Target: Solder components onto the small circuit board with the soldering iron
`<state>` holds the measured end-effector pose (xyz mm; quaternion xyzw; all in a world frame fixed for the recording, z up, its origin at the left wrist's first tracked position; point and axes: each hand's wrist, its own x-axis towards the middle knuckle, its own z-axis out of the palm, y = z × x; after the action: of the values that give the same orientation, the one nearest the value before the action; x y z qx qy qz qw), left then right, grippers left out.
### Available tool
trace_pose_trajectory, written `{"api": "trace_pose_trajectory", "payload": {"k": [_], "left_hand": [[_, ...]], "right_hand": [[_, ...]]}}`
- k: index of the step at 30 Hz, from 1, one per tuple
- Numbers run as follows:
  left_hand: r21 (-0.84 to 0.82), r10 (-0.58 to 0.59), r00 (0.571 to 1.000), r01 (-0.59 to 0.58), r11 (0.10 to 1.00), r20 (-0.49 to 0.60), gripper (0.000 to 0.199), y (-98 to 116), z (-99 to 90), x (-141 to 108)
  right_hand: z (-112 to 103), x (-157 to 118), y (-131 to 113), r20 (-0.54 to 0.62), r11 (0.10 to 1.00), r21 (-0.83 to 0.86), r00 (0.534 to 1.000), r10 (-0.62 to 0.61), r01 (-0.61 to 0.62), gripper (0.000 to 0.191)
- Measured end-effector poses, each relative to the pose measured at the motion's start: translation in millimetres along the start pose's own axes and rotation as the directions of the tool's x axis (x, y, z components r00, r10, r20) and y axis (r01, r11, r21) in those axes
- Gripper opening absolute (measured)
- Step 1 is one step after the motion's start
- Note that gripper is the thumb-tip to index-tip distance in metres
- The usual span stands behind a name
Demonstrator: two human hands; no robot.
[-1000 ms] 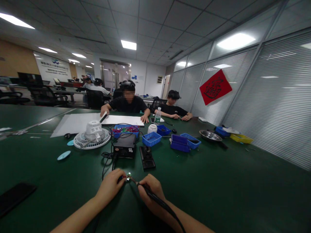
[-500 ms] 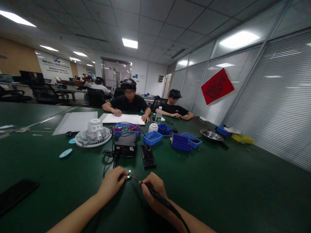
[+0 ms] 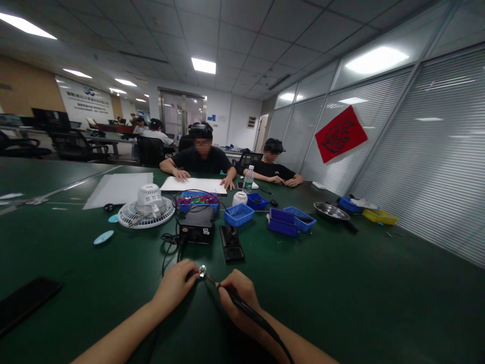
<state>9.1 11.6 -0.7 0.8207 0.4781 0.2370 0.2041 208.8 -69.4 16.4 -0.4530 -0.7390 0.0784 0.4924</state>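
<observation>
Head | right hand (image 3: 242,292): still grips soldering iron (image 3: 253,315) | coworker's hand (image 3: 182,175): shifted inward

Head view looks forward and down; table (image 3: 341,293) close.

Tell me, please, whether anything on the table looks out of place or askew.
The white plastic fan looks odd: it lies flat with its round grille downward, where one might expect it upright. Small loose scraps also litter the green tabletop near the shallow yellow plastic tray.
</observation>
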Motion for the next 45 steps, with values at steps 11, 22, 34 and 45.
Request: {"api": "trace_pose_trajectory", "payload": {"k": [11,22,34,45], "left_hand": [[0.001,-0.013,1.0,0.013,1.0,-0.007,0.015,1.1,1.4,0.1],[-0.013,-0.013,1.0,0.013,1.0,-0.022,0.016,-3.3,3.7,-0.4],[0.002,-0.021,1.0,0.021,1.0,-0.004,0.016,0.7,0.8,0.3],[-0.009,-0.013,1.0,0.013,1.0,-0.014,0.014,-3.7,5.5,2.9]], "right_hand": [[2.9,-4.0,6.3,0.009,1.0,-0.013,1.0,-0.002,0.002,0.015],[2.3,-3.0,4.7,0.013,1.0,0.011,1.0,0.001,-0.001,0.011],[-0.6,-1.9,4.3,0.022,1.0,-0.005,0.999,0.024,-0.023,0.009],[3.1,-3.8,13.6,0.012,1.0,-0.014,1.0,-0.027,0.027,0.007]]}}
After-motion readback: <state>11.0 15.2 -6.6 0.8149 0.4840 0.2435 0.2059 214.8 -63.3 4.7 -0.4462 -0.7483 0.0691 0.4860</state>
